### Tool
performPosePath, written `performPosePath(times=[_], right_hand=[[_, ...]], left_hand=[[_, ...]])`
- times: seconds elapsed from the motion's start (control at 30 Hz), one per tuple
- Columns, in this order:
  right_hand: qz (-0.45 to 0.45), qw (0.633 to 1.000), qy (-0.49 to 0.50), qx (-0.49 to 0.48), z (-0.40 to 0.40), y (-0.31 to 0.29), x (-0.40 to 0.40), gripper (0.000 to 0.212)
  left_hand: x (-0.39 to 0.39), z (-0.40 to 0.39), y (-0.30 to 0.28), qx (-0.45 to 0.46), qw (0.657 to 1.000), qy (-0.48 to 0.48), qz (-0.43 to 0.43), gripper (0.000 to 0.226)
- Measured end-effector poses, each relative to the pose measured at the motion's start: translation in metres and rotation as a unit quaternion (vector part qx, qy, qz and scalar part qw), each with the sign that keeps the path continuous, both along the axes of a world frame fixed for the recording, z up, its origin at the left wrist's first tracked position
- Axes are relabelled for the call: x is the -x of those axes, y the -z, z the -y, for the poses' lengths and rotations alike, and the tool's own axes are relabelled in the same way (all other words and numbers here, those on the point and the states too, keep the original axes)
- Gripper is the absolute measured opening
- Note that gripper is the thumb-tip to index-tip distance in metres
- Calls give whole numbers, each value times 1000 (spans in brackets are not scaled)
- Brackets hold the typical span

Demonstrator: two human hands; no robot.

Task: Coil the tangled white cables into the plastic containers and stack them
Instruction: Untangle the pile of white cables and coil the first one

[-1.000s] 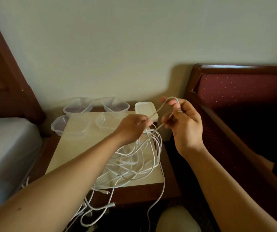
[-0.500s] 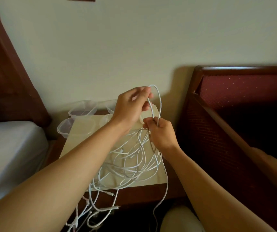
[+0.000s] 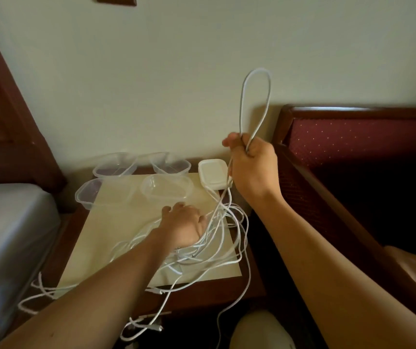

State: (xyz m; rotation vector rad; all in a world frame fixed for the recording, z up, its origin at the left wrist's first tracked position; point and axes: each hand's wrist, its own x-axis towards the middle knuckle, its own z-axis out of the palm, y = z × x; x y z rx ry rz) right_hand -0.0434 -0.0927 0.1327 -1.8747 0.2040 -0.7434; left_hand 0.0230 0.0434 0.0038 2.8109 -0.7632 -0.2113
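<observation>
Head view looks down at a small wooden surface (image 3: 249, 285) with a pale mat (image 3: 116, 222) on top. The right hand (image 3: 252, 165) is up in the air, closed in a fist around a white cable loop (image 3: 256, 96). This loop sticks up tall above the fist, in front of the wall (image 3: 176, 71). More of the same cable drops from the fist down to the mat.

The left hand (image 3: 184, 222) is low, resting on the pile of tangled white cables (image 3: 217, 238). Its fingers curl down into the pile, but I cannot tell if they are gripping a cable. The pile lies on the right half of the mat. Some cables spill over the front edge of the surface and hang toward the floor, and some trail off to the left, near the bed (image 3: 8, 235).

Four clear plastic containers (image 3: 166, 187) sit at the back of the surface, two in front and two behind, all close together. Just to their right is a white container with a lid (image 3: 213, 172). The right hand and its hanging cable cover part of that white one.

A dark wooden headboard with red cloth (image 3: 358, 137) stands at the right, close to the right arm. Something round and white (image 3: 259, 331) is at the bottom, below the surface.
</observation>
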Motion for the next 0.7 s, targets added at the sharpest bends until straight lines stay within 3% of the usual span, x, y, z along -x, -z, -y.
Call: performPosePath(times=[0.07,0.13,0.2,0.23,0.27,0.33,0.4,0.5,0.6,0.7], right_hand=[[35,999,-11,-11,-2,-16,-1,27],[45,998,-34,-29,-6,-25,-4,27],[22,998,-44,-45,-9,-21,-9,27],[8,997,-48,-55,-11,-17,-11,26],[-1,996,-52,-69,-12,-13,-12,26],[1,993,-61,-102,-14,-6,-12,25],[17,991,-66,-117,-13,-3,-10,25],[37,992,-66,-99,-8,1,-9,23],[5,998,-44,-44,2,16,-9,22],[-53,999,-10,9,11,29,-5,42]], left_hand=[[-5,-8,-6,28,999,-35,4,29],[-2,-11,-20,220,971,-95,7,28],[4,-8,-42,470,871,-99,-108,35],[9,-5,-52,543,821,-61,-168,36],[18,-4,-61,565,803,-11,-188,32],[30,-3,-68,491,852,71,-170,24],[31,-5,-56,378,910,78,-148,26],[20,-14,-39,329,938,23,-105,23],[11,-25,-42,247,968,-7,-55,41],[2,-35,-46,229,971,-36,-60,46]])
